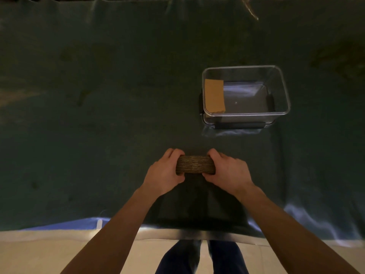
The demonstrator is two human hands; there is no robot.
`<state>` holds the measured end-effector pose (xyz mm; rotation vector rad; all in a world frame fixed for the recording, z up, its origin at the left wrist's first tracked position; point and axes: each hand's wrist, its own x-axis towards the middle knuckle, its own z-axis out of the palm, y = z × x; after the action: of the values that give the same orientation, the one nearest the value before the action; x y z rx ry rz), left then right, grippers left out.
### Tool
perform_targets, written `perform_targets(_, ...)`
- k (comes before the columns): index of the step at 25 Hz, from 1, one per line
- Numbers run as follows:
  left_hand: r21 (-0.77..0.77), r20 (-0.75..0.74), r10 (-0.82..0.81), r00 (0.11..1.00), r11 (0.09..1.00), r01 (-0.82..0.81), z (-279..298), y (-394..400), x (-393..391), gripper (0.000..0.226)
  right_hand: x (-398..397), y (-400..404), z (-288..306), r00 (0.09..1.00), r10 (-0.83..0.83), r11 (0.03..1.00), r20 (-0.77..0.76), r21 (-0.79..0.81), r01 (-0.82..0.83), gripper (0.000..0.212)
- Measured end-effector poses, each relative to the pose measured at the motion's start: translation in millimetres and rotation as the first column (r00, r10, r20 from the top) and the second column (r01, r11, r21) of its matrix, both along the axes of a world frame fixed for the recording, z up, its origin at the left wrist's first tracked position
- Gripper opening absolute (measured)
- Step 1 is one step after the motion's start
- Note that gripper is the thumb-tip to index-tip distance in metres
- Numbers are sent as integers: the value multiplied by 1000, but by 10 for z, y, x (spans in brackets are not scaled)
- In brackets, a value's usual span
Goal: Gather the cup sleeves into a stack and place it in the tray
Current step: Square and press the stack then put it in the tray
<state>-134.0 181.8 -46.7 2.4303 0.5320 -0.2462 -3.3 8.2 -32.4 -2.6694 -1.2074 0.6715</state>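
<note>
The left hand (165,173) and right hand (227,171) clamp the two ends of a stack of cardboard cup sleeves (195,164) — fingers curled over the top edge, thumbs on the near side. The stack sits low over the dark green surface (98,115), near its front edge. Well apart to the far right stands a clear plastic tray (284,91) — one brown cup sleeve (214,95) leans against its left wall.
</note>
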Motion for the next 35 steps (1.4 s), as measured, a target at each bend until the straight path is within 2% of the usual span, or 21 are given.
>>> perform_targets(6, 13, -68, -19, 997, 1000, 20, -79, -39, 9, 55, -37, 43, -79, 996, -46, 998, -79, -40, 43, 58)
perform_targets(8, 23, -64, -28, 998, 999, 30, -74, -19, 25, 53, -56, 21, -76, 999, -34, 999, -16, -22, 34, 70)
perform_targets(11, 45, -75, -32, 997, 998, 36, -72, 1, 33, 52, -106, 62, -15, 992, 106, 994, 66, 21, -107, 78)
perform_targets(13, 59, -95, -41, 995, 997, 47, -62, -1, 32, 52, -145, 154, 5, 982, 170, 985, 78, 26, -173, 74)
perform_targets(17, 69, -100, -34, 994, 997, 40, -29, 4, 50, 52, -115, 256, 21, 990, 140, 988, 34, 57, -142, 53)
perform_targets(21, 66, -80, -60, 995, 996, 65, 80, 36, 50, 52, -93, 250, 111, 989, 141, 988, 47, 61, -143, 52)
perform_targets(23, 0, -41, -48, 998, 999, 48, 189, 98, 78, 50, -100, 200, 195, 997, 72, 994, -1, 85, -71, 52)
perform_targets(25, -205, -4, 31, 1000, 978, -31, 348, 187, 142, 48, -69, 137, 298, 987, -53, 987, -150, 143, 74, 52)
perform_targets(27, -485, 11, 146, 989, 866, -122, 553, 233, 237, 44, 2, 92, 431, 908, -172, 946, -383, 191, 260, 52)
perform_targets(29, -737, -2, 284, 959, 648, -193, 746, 210, 326, 39, 79, 87, 610, 752, -254, 857, -608, 218, 466, 47)
perform_targets(30, -809, -24, 348, 937, 544, -223, 824, 158, 375, 38, 111, 87, 713, 673, -272, 805, -688, 220, 550, 43)
perform_targets(32, -873, -71, 429, 901, 411, -265, 913, 8, 489, 39, 159, 99, 897, 552, -287, 714, -782, 209, 668, 39)
perform_targets(35, -892, -139, 500, 855, 311, -327, 1038, -258, 694, 36, 262, 60, 1072, 349, -336, 576, -875, 103, 811, 44)
